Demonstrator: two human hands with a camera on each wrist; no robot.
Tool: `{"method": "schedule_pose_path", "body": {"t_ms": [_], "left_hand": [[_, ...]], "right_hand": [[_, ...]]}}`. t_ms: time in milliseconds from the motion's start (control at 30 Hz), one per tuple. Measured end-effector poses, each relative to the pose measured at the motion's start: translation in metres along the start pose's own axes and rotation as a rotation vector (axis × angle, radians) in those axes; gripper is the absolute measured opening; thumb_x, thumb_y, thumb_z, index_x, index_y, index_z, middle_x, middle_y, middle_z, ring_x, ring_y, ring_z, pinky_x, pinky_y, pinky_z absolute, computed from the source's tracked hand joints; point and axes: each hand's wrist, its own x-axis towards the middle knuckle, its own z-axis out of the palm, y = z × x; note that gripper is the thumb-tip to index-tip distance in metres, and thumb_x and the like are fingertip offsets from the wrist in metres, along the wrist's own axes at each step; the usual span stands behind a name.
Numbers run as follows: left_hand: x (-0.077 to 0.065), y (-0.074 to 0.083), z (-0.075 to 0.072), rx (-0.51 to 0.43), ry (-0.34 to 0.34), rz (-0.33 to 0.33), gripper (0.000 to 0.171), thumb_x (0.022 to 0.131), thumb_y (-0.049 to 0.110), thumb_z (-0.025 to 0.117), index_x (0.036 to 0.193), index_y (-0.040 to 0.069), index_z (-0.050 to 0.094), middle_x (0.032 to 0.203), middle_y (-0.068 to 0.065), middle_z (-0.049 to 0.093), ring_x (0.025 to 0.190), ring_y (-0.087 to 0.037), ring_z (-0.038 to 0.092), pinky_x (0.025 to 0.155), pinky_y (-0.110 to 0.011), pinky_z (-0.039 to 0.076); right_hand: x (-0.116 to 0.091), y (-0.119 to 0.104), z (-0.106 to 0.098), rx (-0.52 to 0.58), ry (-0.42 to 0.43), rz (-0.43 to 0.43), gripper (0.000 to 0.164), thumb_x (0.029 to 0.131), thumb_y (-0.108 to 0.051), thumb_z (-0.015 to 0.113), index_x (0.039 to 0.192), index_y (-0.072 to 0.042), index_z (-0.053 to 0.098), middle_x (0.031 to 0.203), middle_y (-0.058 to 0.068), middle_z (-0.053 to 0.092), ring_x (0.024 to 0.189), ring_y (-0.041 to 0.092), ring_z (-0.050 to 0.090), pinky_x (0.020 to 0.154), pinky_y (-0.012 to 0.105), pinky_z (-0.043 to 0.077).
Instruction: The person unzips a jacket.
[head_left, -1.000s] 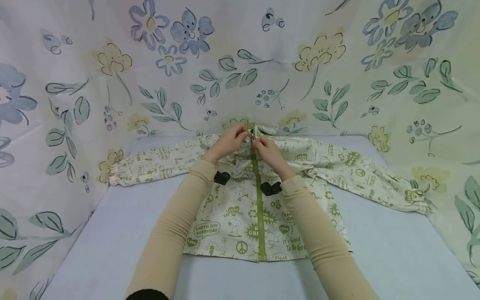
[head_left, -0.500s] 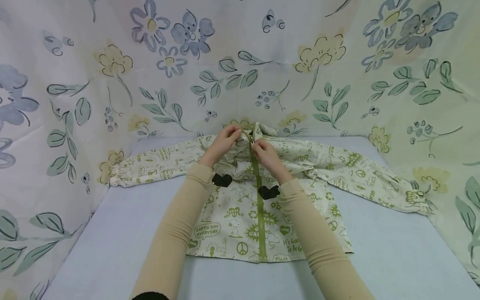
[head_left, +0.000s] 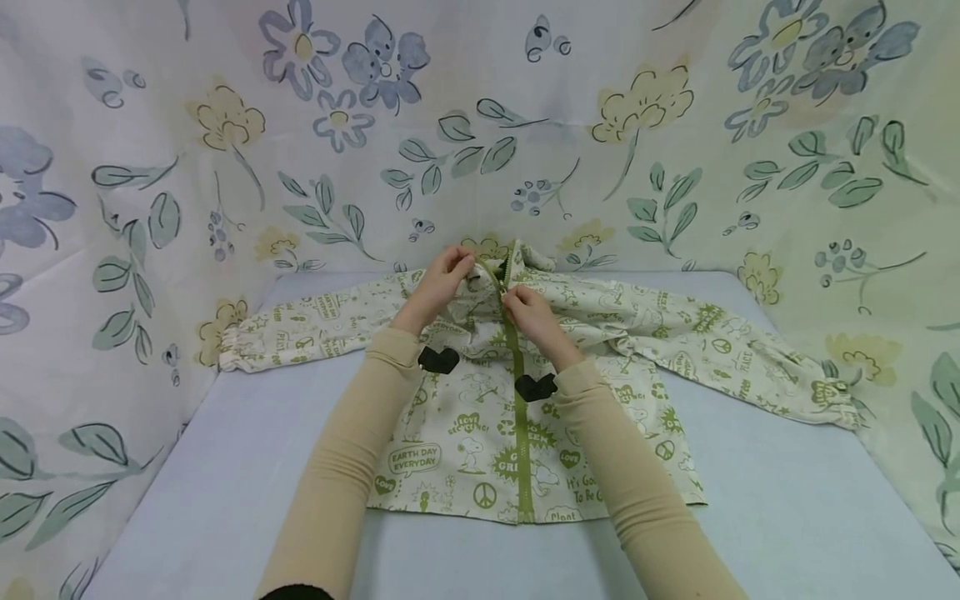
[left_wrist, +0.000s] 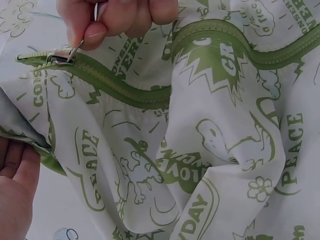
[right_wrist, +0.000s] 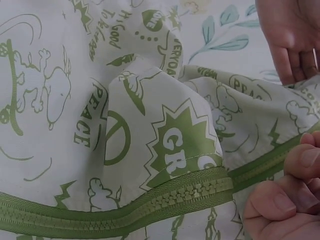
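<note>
A white jacket [head_left: 472,400] with green cartoon print lies spread on the table, its front joined by a green zipper [right_wrist: 180,192]. In the head view my right hand [head_left: 534,318] is at the zipper's upper part. The left wrist view shows its thumb and finger pinching the metal zipper pull [left_wrist: 75,52] on the slider [left_wrist: 61,58]. My left hand [head_left: 442,279] pinches the left collar edge, drawing it aside; its fingers [left_wrist: 22,167] show at that edge in the left wrist view. Above the slider the zipper's two sides stand apart in a small V.
Both jacket sleeves [head_left: 315,329] stretch out sideways over the pale table [head_left: 247,467]. A floral curtain [head_left: 480,192] closes off the back and sides. Black wrist pieces [head_left: 438,360] sit over the jacket front, near my wrists.
My left hand has moved left from the zipper with the collar edge. My right hand has come slightly down along the zipper, and the gap at the collar has widened.
</note>
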Motion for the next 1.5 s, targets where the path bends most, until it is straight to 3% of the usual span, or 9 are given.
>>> {"method": "schedule_pose_path", "body": {"t_ms": [100,367,733,833,967,1167,1500], "left_hand": [[-0.001,0.001,0.0,-0.008,0.001,-0.01,0.029,0.093,0.028,0.039,0.111,0.007,0.044,0.107,-0.004,0.045,0.102,-0.016,0.042,0.09,-0.04,0.031],[-0.013,0.028,0.002,-0.037,0.003,-0.014,0.028,0.095,0.02,0.035,0.113,-0.001,0.04,0.105,-0.015,0.041,0.1,-0.033,0.036,0.081,-0.042,0.032],[0.006,0.017,-0.003,-0.074,0.076,0.053,0.024,0.093,0.026,0.037,0.107,0.008,0.043,0.099,-0.006,0.043,0.09,-0.017,0.04,0.084,-0.044,0.032],[0.008,0.017,-0.004,-0.096,0.095,0.061,0.023,0.093,0.026,0.037,0.107,0.008,0.043,0.098,-0.005,0.044,0.089,-0.016,0.04,0.083,-0.039,0.033],[0.007,0.024,-0.006,-0.145,0.107,0.062,0.021,0.093,0.023,0.036,0.105,0.007,0.043,0.098,-0.004,0.042,0.089,-0.015,0.04,0.08,-0.034,0.033],[0.0,0.036,-0.01,-0.172,0.14,0.087,0.019,0.094,0.018,0.035,0.104,0.002,0.042,0.097,-0.008,0.041,0.089,-0.019,0.038,0.082,-0.04,0.03],[0.003,0.04,-0.012,-0.206,0.178,0.065,0.019,0.094,0.02,0.035,0.103,0.005,0.042,0.096,-0.005,0.042,0.09,-0.015,0.04,0.082,-0.03,0.034]], "right_hand": [[0.0,0.0,0.001,-0.005,0.0,0.006,0.034,0.093,-0.027,0.039,0.092,0.006,0.047,0.061,0.005,0.04,0.049,0.017,0.032,0.051,0.034,0.033],[-0.002,0.0,0.001,-0.021,0.036,0.0,0.033,0.092,-0.025,0.041,0.09,0.007,0.047,0.057,0.004,0.039,0.045,0.016,0.029,0.044,0.029,0.029],[-0.002,-0.001,-0.001,-0.03,0.054,0.011,0.034,0.092,-0.025,0.041,0.082,0.006,0.047,0.055,0.004,0.039,0.042,0.016,0.028,0.042,0.03,0.029],[-0.003,-0.001,-0.001,-0.03,0.052,0.026,0.032,0.092,-0.026,0.041,0.083,0.004,0.047,0.057,0.004,0.04,0.044,0.016,0.029,0.044,0.03,0.03],[-0.005,0.0,-0.001,-0.04,0.05,0.038,0.031,0.092,-0.027,0.041,0.082,0.001,0.048,0.058,0.004,0.04,0.045,0.016,0.029,0.046,0.03,0.031],[-0.006,0.002,0.0,-0.021,0.048,0.033,0.029,0.092,-0.025,0.042,0.084,0.001,0.051,0.057,0.004,0.041,0.045,0.015,0.03,0.045,0.029,0.031],[-0.007,0.004,-0.001,0.023,0.039,0.027,0.031,0.092,-0.024,0.042,0.086,0.004,0.05,0.06,0.005,0.041,0.045,0.014,0.03,0.044,0.028,0.029]]}}
